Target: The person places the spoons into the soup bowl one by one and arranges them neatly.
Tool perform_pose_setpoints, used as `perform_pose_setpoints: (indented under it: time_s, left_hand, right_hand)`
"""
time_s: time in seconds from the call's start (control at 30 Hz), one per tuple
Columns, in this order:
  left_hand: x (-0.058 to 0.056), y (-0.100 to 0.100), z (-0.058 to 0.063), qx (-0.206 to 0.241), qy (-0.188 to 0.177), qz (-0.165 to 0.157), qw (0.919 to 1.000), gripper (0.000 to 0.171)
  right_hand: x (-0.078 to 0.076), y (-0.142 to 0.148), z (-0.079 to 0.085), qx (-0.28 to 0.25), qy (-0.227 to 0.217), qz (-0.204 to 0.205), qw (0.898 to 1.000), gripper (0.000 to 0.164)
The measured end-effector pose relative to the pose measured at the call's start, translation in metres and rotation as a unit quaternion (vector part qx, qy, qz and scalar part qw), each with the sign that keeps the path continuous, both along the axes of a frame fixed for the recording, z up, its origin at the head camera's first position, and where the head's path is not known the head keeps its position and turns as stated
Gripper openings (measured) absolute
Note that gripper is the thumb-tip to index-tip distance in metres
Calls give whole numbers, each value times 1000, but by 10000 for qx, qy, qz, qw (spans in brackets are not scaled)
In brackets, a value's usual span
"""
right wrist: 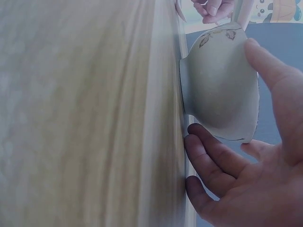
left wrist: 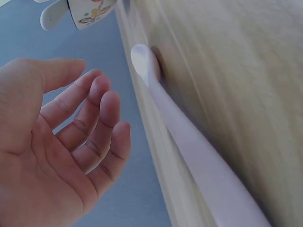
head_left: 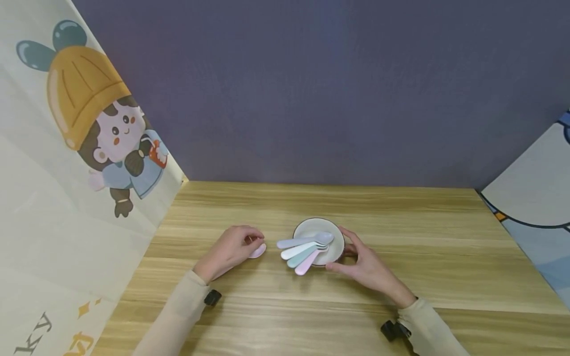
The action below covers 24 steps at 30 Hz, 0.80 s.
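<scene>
A small white bowl (head_left: 307,227) with a dark rim stands on the table, and several spoons lean in it, handles fanned to the left: lavender (head_left: 294,243), white (head_left: 295,251), teal (head_left: 300,258) and pink (head_left: 306,264). My right hand (head_left: 367,267) holds the bowl from the right, thumb at the near rim and fingers round the far side. In the right wrist view the bowl (right wrist: 218,80) sits upright on its foot. My left hand (head_left: 233,249), fingers loosely bent and holding nothing, hovers over a pale pink spoon (left wrist: 177,120) lying on the table.
The wood-grain table (head_left: 285,316) ends at a dark blue-grey panel (head_left: 285,99) behind. A pale panel with a cartoon figure (head_left: 120,123) borders the left side, and another printed panel (head_left: 534,198) borders the right.
</scene>
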<state>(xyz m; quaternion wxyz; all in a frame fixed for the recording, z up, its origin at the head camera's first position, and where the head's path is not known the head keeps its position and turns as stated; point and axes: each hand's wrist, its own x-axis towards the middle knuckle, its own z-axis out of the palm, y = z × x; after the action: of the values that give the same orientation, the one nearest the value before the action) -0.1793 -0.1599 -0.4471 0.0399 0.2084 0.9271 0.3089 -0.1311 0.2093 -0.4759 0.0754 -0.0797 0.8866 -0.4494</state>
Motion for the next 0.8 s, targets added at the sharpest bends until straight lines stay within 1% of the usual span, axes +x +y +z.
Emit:
perform_pose_setpoints:
  time_s: [0.33,0.57,0.8]
  left_hand:
    - [5,-15,-8,-37,-186,169,9997,23]
    - [8,-34,-14,-285,25,170,9994,20]
    - [12,-43,-16,-318,32,237,9992,20]
  right_hand:
    - [0,1,1,-73,-18,9,10000,107]
    - [0,-1,-1,-35,43,87,9999,106]
    - [-1,2,-1,-131,8,77,9999,106]
